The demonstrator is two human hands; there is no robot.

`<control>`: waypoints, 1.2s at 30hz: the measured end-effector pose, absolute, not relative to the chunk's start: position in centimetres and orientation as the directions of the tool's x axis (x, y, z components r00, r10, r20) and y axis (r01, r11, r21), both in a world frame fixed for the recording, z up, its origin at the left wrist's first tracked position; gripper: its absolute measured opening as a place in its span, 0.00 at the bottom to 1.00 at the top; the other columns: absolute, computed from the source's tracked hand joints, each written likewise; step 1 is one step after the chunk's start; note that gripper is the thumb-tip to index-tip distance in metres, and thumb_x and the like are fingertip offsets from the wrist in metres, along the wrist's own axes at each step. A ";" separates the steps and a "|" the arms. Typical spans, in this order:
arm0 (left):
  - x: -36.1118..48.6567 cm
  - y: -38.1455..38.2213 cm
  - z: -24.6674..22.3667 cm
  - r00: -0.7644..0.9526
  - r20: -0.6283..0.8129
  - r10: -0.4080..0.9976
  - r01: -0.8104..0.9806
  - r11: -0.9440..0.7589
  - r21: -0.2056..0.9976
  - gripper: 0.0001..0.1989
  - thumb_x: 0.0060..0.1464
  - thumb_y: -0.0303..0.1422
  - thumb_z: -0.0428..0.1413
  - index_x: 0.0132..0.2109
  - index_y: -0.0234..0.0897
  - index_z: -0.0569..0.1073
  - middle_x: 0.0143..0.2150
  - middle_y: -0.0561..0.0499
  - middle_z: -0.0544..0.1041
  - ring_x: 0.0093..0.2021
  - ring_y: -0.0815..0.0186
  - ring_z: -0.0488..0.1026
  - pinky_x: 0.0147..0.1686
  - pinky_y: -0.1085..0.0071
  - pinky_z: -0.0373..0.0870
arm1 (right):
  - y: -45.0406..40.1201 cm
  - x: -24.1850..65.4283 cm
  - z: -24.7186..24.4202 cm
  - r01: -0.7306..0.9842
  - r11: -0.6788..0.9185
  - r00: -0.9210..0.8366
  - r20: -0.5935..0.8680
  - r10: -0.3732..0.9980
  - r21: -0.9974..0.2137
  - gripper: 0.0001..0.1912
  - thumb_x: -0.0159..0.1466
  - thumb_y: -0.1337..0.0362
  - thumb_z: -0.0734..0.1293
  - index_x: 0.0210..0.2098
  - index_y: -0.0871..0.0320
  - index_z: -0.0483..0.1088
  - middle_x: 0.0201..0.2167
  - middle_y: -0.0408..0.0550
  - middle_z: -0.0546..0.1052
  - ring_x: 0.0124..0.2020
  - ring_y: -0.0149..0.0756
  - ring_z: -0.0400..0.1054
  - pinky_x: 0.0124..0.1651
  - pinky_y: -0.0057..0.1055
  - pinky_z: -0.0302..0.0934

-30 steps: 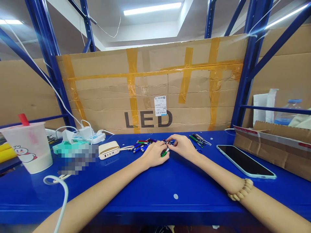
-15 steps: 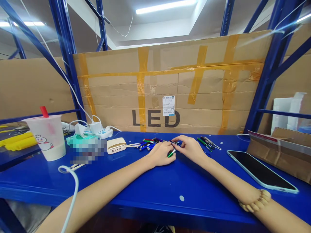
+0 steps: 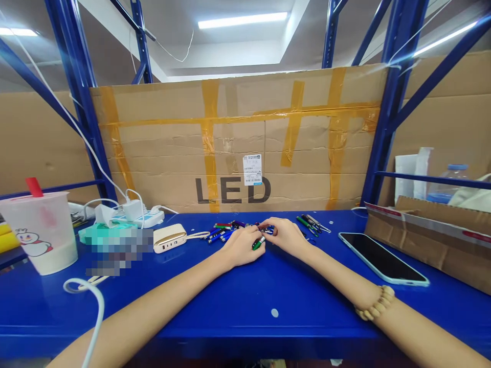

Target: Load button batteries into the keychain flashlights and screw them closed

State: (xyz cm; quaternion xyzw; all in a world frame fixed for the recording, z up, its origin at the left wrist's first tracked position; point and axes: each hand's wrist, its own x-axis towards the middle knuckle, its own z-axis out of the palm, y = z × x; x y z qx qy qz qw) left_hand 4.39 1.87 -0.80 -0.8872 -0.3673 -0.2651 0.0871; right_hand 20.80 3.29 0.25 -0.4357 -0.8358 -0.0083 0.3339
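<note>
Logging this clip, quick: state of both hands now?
Left hand: closed, holding a small green tube.
Right hand: curled beside the left; whether it holds anything cannot be told.

Showing green-and-silver tube (image 3: 258, 244), slanted in left hand (image 3: 241, 247), silver end toward 1 o'clock | plus blue, red and green tubes (image 3: 216, 235) heaped at its 10 o'clock, part-hidden | plus green and dark pieces (image 3: 308, 224) alongside each other at 2 o'clock
</note>
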 end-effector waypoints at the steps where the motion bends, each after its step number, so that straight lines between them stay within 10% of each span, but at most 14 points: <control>1: 4.4 1.9 -0.8 0.567 0.540 0.622 0.709 -0.703 0.065 0.05 0.52 0.30 0.47 0.29 0.37 0.64 0.32 0.49 0.70 0.35 0.63 0.69 0.37 0.68 0.66 | 3.4 20.8 0.2 0.733 0.621 -0.396 0.569 0.721 -0.277 0.08 0.57 0.65 0.63 0.35 0.52 0.72 0.34 0.40 0.76 0.23 0.27 0.67 0.23 0.23 0.53; 20: 3.7 2.6 -1.1 0.421 0.509 0.751 0.620 -0.648 0.443 0.10 0.59 0.40 0.41 0.34 0.40 0.55 0.27 0.55 0.67 0.28 0.66 0.67 0.28 0.72 0.60 | 3.0 20.6 0.5 0.476 0.707 -0.434 0.560 0.706 -0.522 0.15 0.55 0.67 0.67 0.42 0.53 0.68 0.30 0.39 0.78 0.21 0.27 0.70 0.32 0.25 0.63; 36: 3.5 3.1 -1.3 0.419 0.525 0.741 0.617 -0.657 0.434 0.06 0.59 0.35 0.42 0.34 0.41 0.56 0.29 0.55 0.69 0.29 0.66 0.69 0.29 0.73 0.61 | 2.5 21.4 2.0 0.654 0.714 -0.469 0.607 0.642 -0.250 0.14 0.56 0.62 0.67 0.43 0.51 0.69 0.34 0.40 0.78 0.29 0.30 0.71 0.30 0.24 0.61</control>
